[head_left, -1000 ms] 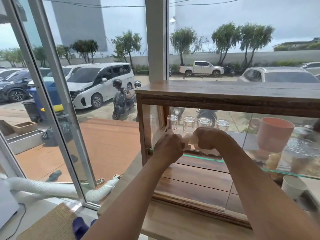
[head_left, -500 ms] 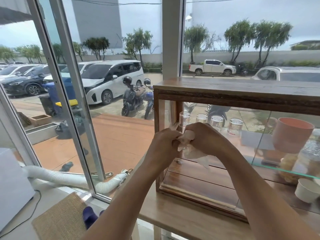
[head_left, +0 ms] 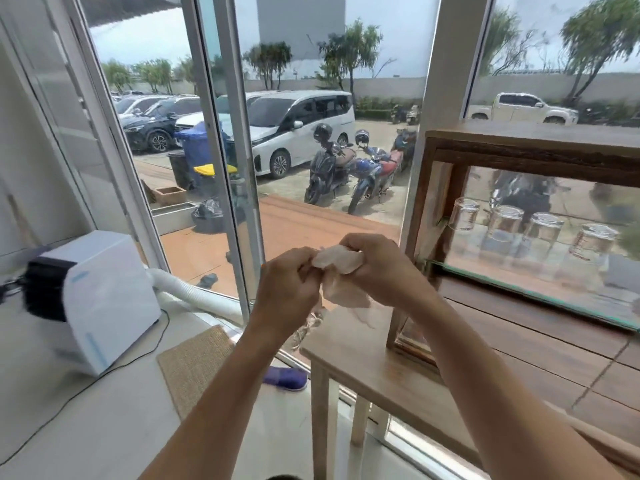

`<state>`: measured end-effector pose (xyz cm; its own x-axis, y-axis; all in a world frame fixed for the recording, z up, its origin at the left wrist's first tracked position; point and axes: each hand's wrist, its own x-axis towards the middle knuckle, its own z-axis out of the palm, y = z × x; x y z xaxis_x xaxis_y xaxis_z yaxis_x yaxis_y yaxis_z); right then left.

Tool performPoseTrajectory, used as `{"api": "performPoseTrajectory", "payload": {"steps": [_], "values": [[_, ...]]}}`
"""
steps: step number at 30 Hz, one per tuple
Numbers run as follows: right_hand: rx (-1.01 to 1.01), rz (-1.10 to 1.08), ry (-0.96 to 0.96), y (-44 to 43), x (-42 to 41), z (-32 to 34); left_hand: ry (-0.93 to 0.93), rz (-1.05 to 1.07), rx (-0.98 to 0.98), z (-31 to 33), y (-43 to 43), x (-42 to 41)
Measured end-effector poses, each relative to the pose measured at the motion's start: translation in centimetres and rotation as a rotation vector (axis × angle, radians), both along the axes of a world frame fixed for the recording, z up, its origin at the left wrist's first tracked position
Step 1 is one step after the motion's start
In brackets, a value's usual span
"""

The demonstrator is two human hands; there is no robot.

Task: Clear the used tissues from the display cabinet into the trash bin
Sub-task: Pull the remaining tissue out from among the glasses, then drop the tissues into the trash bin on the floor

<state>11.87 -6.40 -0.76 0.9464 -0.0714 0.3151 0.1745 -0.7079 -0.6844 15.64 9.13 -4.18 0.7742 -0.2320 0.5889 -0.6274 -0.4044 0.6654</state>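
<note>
Crumpled white used tissues (head_left: 341,271) are bunched between both my hands, in front of me and just left of the wooden display cabinet (head_left: 533,147). My left hand (head_left: 289,289) pinches the left side of the wad. My right hand (head_left: 379,268) is closed over the top and right of it, with a loose flap hanging below. The cabinet stands on a wooden table (head_left: 349,344) at the right. No trash bin shows indoors.
Several upturned glasses (head_left: 505,223) stand on the cabinet's glass shelf (head_left: 540,292). A white appliance (head_left: 100,303) with a hose (head_left: 187,292) sits on the floor at left, next to a woven mat (head_left: 197,365). Window frames (head_left: 225,150) stand ahead.
Both hands have drawn the tissues out of the cabinet and off to its left. The view has swung left, bringing the floor and the white appliance into sight.
</note>
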Motion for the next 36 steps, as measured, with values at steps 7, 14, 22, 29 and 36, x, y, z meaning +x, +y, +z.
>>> {"api": "performPoseTrajectory", "payload": {"steps": [7, 14, 22, 29, 36], "values": [[0.403, 0.131, 0.114, 7.8, 4.5, -6.1, 0.259, 0.158, -0.137, -5.1, 7.4, 1.7], [0.471, 0.220, 0.424, 13.1, 8.5, -15.6, 0.590, 0.333, -0.258, -14.1, 13.6, 2.9], [0.676, 0.129, 0.829, 17.9, 10.4, -35.0, 0.969, 0.576, -0.274, -32.3, 15.7, 1.5], [0.806, -0.148, 1.174, 16.5, 8.8, -55.9, 1.309, 0.628, -0.320, -49.8, 13.2, -1.1], [0.751, -0.200, 1.293, 15.5, 9.3, -67.6, 1.454, 0.707, -0.350, -61.9, 12.3, -1.1]]}}
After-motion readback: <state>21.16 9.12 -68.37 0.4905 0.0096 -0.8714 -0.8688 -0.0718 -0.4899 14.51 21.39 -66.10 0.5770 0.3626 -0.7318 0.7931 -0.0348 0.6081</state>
